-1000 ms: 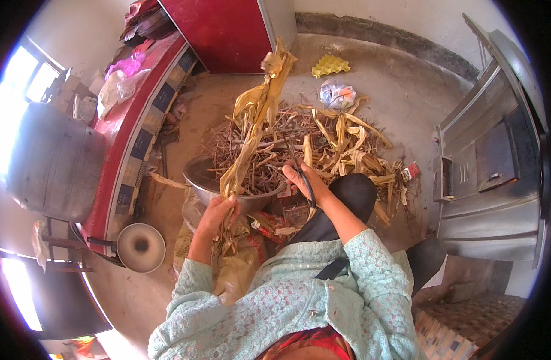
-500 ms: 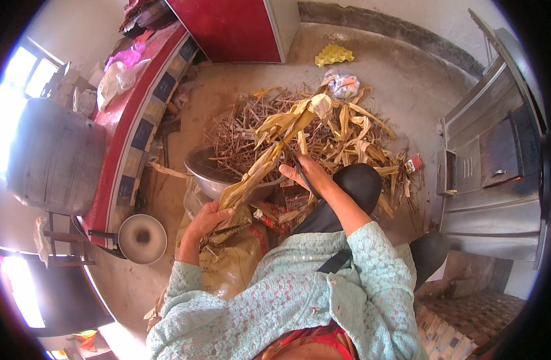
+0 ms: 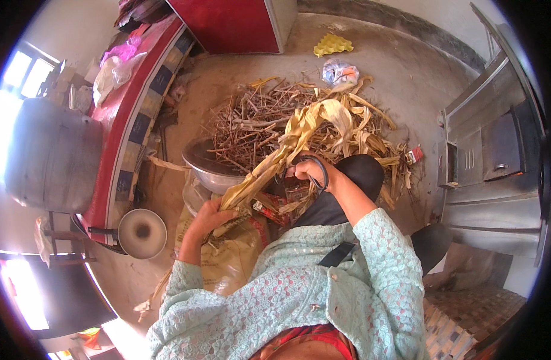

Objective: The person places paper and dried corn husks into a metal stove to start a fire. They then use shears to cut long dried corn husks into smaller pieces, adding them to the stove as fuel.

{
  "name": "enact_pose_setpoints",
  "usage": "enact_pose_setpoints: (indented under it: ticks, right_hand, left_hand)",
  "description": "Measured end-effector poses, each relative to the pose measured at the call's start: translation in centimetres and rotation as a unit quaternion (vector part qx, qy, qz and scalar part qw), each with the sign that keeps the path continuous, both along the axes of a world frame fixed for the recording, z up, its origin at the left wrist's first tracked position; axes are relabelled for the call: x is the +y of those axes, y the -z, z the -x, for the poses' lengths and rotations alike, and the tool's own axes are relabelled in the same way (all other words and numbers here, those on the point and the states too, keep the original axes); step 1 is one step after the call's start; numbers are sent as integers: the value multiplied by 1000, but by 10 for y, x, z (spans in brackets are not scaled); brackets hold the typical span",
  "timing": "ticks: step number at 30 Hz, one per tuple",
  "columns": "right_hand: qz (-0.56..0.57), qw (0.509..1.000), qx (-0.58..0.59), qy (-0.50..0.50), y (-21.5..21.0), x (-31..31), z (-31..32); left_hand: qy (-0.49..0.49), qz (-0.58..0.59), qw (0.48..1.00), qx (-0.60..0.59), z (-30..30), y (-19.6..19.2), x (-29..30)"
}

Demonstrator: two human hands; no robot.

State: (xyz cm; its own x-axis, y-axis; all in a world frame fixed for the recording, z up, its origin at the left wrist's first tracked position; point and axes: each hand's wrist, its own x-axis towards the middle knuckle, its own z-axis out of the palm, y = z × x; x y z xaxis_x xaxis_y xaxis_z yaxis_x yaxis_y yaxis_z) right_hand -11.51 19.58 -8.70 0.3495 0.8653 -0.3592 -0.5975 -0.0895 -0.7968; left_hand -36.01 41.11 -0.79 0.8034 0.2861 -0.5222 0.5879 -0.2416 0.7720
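A long bundle of dry, yellow-brown corn leaves [image 3: 266, 172] runs slantwise in front of me. My left hand [image 3: 210, 217] is closed around its lower end. Higher up, my right hand [image 3: 306, 170] is closed on a pair of scissors with black looped handles [image 3: 324, 174], right against the bundle. The scissor blades are hidden, and whether those fingers also pinch the leaves I cannot tell. The bundle's upper end droops over a heap of thin sticks [image 3: 251, 123]. Under my left hand lies a yellowish plastic sack [image 3: 230, 264].
A metal basin [image 3: 197, 159] stands beside the sticks. More dry husks [image 3: 371, 141] lie to their right. Farther off are a plastic bag [image 3: 340, 73] and a yellow egg tray [image 3: 333, 44]. A pan [image 3: 142, 234] sits at left, a metal stove [image 3: 491, 156] at right.
My right hand has closed and turned, so the scissor loops now show around it. The upper end of the corn leaves has bent over to the right.
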Motion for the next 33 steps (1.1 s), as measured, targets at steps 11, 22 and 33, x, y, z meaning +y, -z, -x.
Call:
enact_pose_setpoints:
  ticks: [11, 22, 33]
  right_hand:
    - [51, 997, -38, 34, -32, -4, 6]
    - [90, 989, -98, -66, -10, 1, 7]
    - [74, 949, -305, 25, -17, 11, 17]
  left_hand:
    - [-44, 112, 993, -3, -4, -2, 4]
    - [-61, 132, 989, 38, 9, 4, 12]
    - [6, 125, 990, 68, 6, 0, 18]
